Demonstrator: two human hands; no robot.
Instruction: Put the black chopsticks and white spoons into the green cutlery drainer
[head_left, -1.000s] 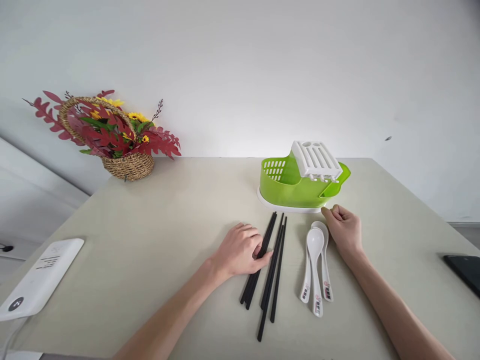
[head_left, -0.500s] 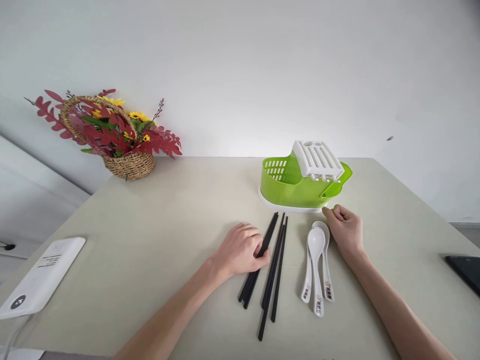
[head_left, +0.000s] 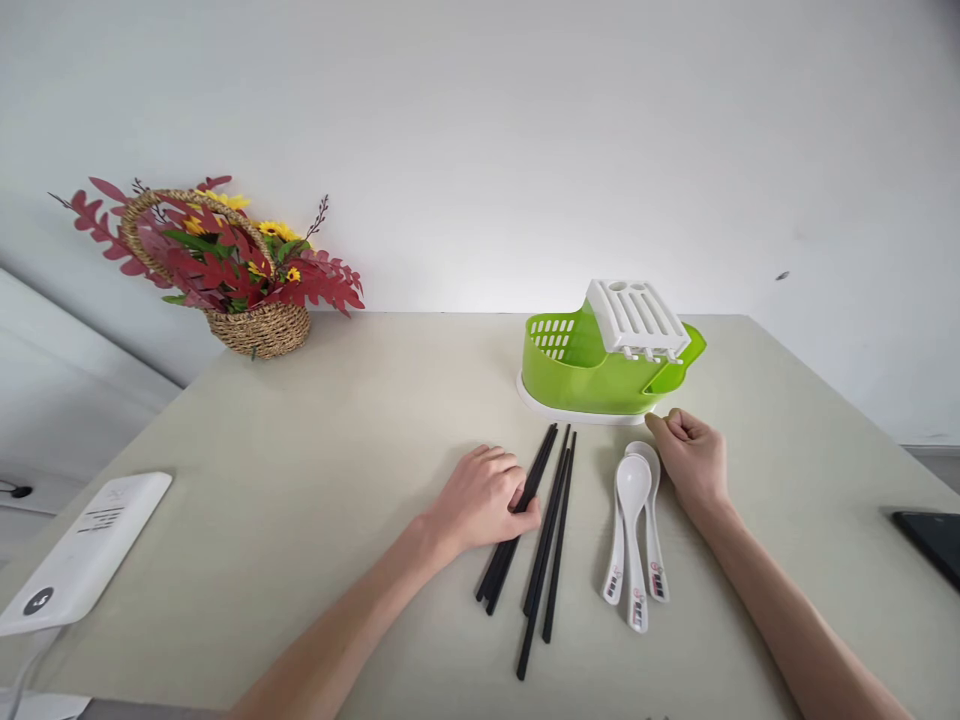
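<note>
My left hand (head_left: 487,498) lies on the table with its fingers curled. Its thumb crosses over the left bunch of black chopsticks (head_left: 496,575), closed on their middle. Just right of it, more black chopsticks (head_left: 550,540) lie loosely together, untouched. My right hand (head_left: 691,458) rests in a fist, with nothing visible in it. Three white spoons (head_left: 634,485) lie partly overlapped beside that fist, bowls pointing away from me. Behind them stands a green utensil holder (head_left: 581,385) with a white slotted top (head_left: 637,318); my right thumb tip is close to its white base.
A wicker basket (head_left: 259,330) of red leaves and yellow flowers stands at the back left. At the left edge lies a white device (head_left: 97,545) with a cable. A black phone-like object (head_left: 934,540) is at the right edge, and a white wall (head_left: 465,150) rises behind the table.
</note>
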